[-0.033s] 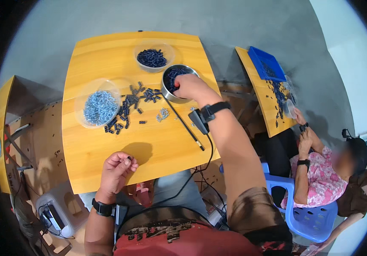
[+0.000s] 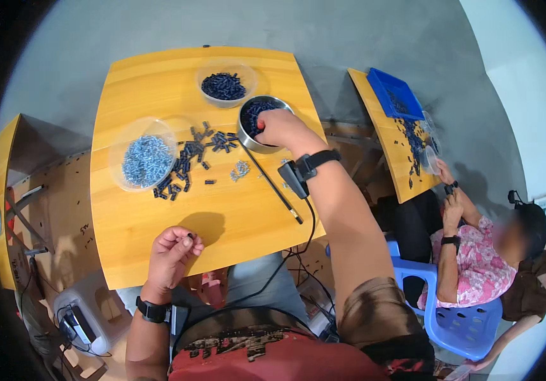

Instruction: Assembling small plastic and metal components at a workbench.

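The step in hand appears to be handling black pieces at the metal bowl [image 2: 266, 148]. Your right hand [image 2: 282, 129] reaches over the near right rim, with its fingertips down among the black pieces [image 2: 261, 111] inside. Whether these fingers hold a piece cannot be told; the hand and rim hide them. Your left hand [image 2: 172, 254] is above the near edge of the table [image 2: 133, 232], with a small dark piece [image 2: 190, 235] pinched between thumb and fingers.

The next move calls for a straight lift of the right hand clear of the rim, with the left pinch kept firm. Guide the wrist cable [image 2: 314, 222] clear of the black stick [image 2: 273, 182], whose far end lies just beside the bowl. Avoid sweeping the loose silver bits [image 2: 240, 169] left of the stick.
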Demonstrator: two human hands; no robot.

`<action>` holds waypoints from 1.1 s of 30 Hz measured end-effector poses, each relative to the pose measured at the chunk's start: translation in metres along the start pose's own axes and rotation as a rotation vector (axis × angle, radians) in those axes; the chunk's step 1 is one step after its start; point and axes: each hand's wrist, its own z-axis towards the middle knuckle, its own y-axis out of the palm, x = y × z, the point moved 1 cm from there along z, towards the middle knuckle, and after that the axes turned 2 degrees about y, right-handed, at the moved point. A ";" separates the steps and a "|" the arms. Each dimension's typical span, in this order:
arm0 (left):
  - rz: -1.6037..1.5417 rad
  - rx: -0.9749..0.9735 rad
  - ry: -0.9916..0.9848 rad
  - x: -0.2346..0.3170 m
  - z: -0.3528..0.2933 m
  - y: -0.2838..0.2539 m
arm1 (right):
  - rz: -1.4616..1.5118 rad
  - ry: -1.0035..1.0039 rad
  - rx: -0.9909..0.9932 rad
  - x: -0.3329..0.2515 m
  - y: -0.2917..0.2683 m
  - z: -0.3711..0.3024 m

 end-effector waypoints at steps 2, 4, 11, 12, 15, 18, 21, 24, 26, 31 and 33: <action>-0.003 -0.012 0.025 0.000 0.000 0.001 | -0.042 0.018 -0.028 -0.002 0.000 -0.003; 0.015 -0.014 0.015 0.001 0.001 0.003 | 0.004 0.002 0.044 0.003 0.007 -0.003; 0.024 -0.007 0.014 -0.001 0.001 0.000 | 0.066 -0.127 0.022 0.017 0.010 0.005; 0.025 -0.002 0.015 0.000 0.001 -0.001 | 0.086 -0.143 0.040 0.017 0.011 0.006; 0.043 0.012 0.012 0.002 0.000 0.001 | 0.129 -0.157 0.068 0.017 0.012 0.008; 0.016 0.013 -0.003 0.001 0.002 0.004 | 0.150 -0.206 0.128 0.020 0.009 0.006; 0.024 0.013 -0.015 0.002 0.003 0.003 | 0.443 -0.091 0.005 0.024 0.006 0.006; 0.042 0.002 -0.009 0.003 0.002 0.003 | 0.667 0.035 -0.087 0.027 -0.001 0.004; 0.044 -0.004 -0.024 0.003 0.002 0.002 | 0.792 0.040 -0.110 0.032 -0.002 0.003; 0.027 -0.003 -0.017 0.002 0.001 0.001 | 0.985 0.170 -0.163 0.035 -0.009 -0.002; 0.022 -0.004 -0.012 0.001 0.002 0.001 | 1.002 0.179 -0.160 0.037 -0.010 -0.002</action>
